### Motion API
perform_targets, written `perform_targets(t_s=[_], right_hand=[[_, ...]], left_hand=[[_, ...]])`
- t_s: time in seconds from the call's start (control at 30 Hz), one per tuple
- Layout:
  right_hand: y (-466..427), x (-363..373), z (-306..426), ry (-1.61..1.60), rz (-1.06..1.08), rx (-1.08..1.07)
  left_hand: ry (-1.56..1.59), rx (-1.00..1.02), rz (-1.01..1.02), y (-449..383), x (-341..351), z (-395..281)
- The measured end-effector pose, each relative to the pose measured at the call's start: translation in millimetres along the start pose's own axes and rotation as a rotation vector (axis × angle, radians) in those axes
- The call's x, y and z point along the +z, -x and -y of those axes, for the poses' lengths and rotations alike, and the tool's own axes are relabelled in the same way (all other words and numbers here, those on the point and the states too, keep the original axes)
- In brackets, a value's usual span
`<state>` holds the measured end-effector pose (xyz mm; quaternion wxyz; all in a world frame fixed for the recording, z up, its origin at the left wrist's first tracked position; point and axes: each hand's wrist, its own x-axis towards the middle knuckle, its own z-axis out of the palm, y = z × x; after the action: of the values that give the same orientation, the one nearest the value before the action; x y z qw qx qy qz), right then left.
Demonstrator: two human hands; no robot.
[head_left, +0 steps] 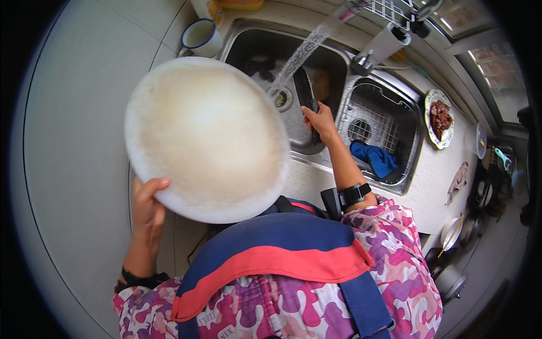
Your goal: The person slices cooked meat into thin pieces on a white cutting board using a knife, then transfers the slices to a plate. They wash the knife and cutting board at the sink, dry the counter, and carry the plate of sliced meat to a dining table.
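Note:
My left hand [149, 205] grips the lower left rim of a round white cutting board [207, 140], its face stained tan in the middle. The board is lifted and tilted beside the sink, overlapping the left basin's near corner. Inside the left stainless-steel basin [250, 36], my right hand [320, 120] is closed around a long dark tool [303, 87], apparently a kitchen knife. Running water [307, 48] falls from the faucet [349, 10] to the left of the tool, close to the drain [281, 98]. Dark and brownish items on the basin floor are unclear.
The right basin holds a wire rack [377, 120] and a blue cloth [377, 157]. A floral-edged plate of cut meat [440, 118] sits on the right counter, with a grey rag [457, 182] nearer me. A blue-rimmed mug [201, 36] stands behind the board.

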<state>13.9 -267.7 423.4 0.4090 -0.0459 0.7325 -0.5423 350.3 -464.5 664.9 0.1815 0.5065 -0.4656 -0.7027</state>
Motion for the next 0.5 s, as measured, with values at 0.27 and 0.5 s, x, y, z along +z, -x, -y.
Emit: perform_targets(t_s=[0.27,0.5], right_hand=[[13.1,-28.6,109.6,-0.083,0.116,-0.282],[36.7,-40.3,129.1,-0.005,-0.088,-0.445]], left_hand=[[-0.125,0.115,-0.059,25.6,1.7,-24.2],[-0.147,0.138,-0.103,41.9,6.8,-16.8]])
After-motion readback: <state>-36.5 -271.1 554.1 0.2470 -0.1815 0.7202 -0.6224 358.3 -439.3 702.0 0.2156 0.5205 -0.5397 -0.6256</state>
